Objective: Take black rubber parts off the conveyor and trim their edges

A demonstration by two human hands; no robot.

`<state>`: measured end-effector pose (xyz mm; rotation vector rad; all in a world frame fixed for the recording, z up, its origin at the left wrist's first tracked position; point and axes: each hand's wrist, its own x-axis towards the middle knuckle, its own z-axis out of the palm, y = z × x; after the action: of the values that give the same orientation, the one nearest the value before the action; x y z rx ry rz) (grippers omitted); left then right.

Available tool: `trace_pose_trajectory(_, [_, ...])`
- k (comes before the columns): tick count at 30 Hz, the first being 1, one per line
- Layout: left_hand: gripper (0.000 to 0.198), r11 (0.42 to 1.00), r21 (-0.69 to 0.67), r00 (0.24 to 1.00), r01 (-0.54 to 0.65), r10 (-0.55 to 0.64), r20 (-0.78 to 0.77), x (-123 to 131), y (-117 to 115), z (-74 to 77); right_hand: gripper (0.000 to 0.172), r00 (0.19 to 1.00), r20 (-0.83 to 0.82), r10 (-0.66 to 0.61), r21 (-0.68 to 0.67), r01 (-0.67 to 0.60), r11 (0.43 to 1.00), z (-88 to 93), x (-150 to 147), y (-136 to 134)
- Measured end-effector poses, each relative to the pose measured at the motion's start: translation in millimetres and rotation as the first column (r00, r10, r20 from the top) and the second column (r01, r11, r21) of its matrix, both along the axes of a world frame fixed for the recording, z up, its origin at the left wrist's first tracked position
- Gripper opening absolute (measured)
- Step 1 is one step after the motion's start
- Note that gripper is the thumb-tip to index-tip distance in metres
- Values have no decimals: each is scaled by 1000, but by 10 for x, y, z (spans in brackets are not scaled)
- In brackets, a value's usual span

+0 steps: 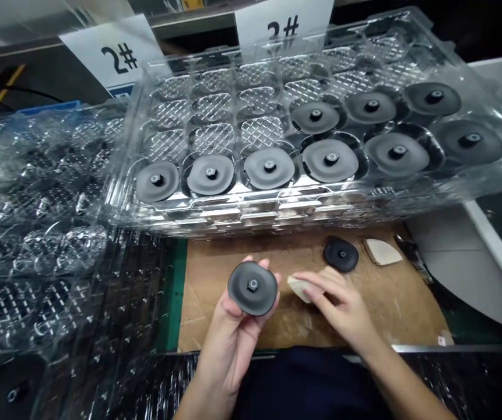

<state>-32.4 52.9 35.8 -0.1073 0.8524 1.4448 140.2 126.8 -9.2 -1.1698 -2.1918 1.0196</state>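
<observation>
My left hand [232, 326] holds a dark rubber disc [252, 288] with a small metal nut at its centre, fingers closed round its rim. My right hand [341, 306] rests on the brown cardboard sheet [399, 303], fingers pressed on a small pale wedge-shaped piece [298, 287] just right of the disc. A second black disc [341, 254] lies on the cardboard beyond my right hand. A clear plastic tray [277, 216] stands behind, with several grey discs [270, 168] seated in its front pockets and right side.
Another pale wedge [382, 251] lies right of the loose disc, a thin dark tool [410, 251] beside it. Stacked clear trays [36, 233] fill the left. White cards marked 2# [119, 57] stand at the back. A white surface [464, 268] lies right.
</observation>
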Motion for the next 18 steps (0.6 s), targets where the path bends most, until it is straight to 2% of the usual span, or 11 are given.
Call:
trace_pose_trajectory(3, [54,1000,15,998,16,-17,60,-22,7,-10,25,996,89,-10,48,6,999,-297,37,-207])
trace_pose_trajectory(6, [55,1000,6,998,18,-18,55,-11,11,8,29,986,153,-69,111,53,992,-404,34,-364])
trace_pose_trajectory(12, [44,999,26,999,20,-21,31,-13,-23,12,33,987,148,-68,118,51,992,-402,8,-270])
trace_pose_trajectory(18, [39,1000,1,999,-17,17,30,17,-89,-11,25,998,34,-45,5,45,999,-315,-52,-345])
